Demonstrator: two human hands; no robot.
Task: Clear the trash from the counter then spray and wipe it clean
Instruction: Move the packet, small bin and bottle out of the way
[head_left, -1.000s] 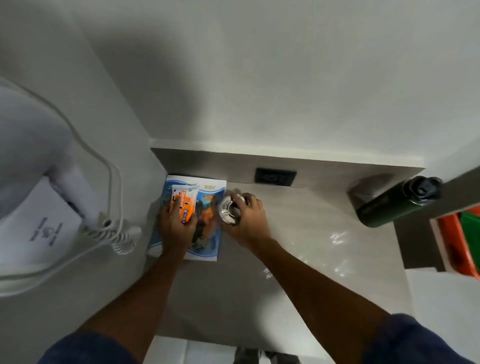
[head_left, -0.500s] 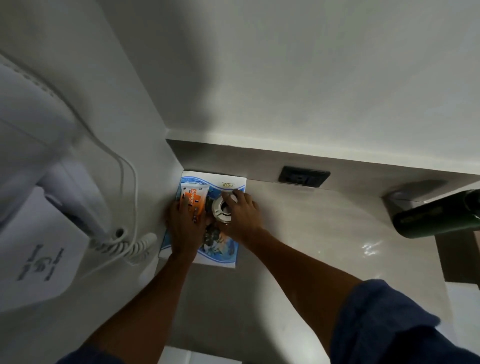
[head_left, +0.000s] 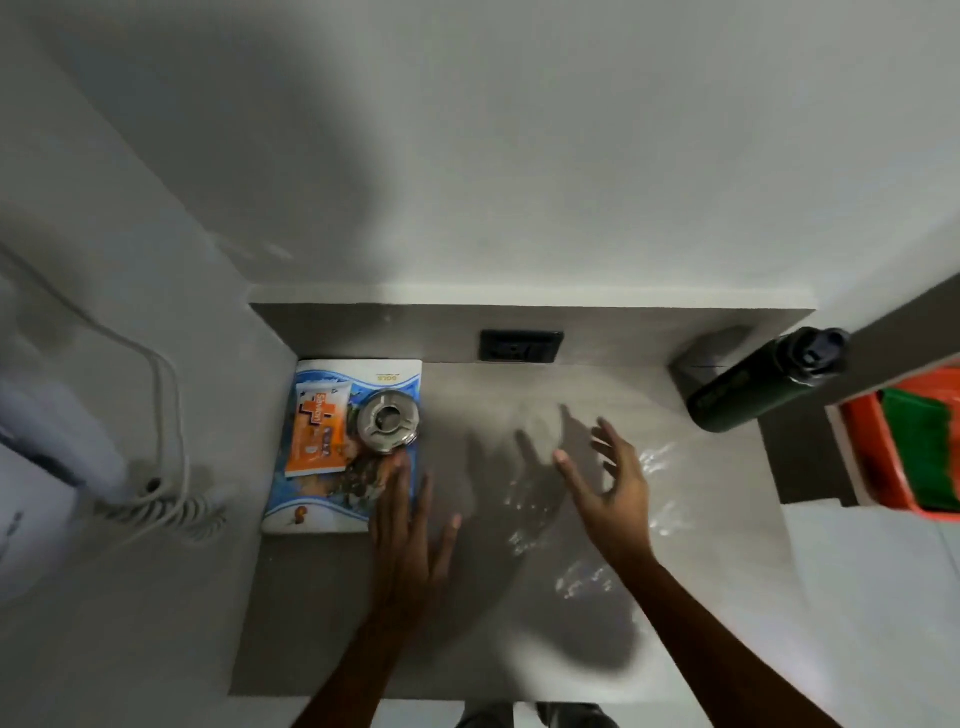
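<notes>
From the head view, both hands are spread and hold nothing: the left hand (head_left: 410, 525) beside the blue packet (head_left: 340, 447) at centre left, the right hand (head_left: 613, 488) over the wet bench (head_left: 519, 597). Clearing looks unfinished; the next move probably means picking up the orange sachet (head_left: 317, 434) and metal ashtray (head_left: 388, 422).

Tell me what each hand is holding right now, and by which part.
Nothing. Both the left hand and the right hand are open and empty above the counter.
</notes>
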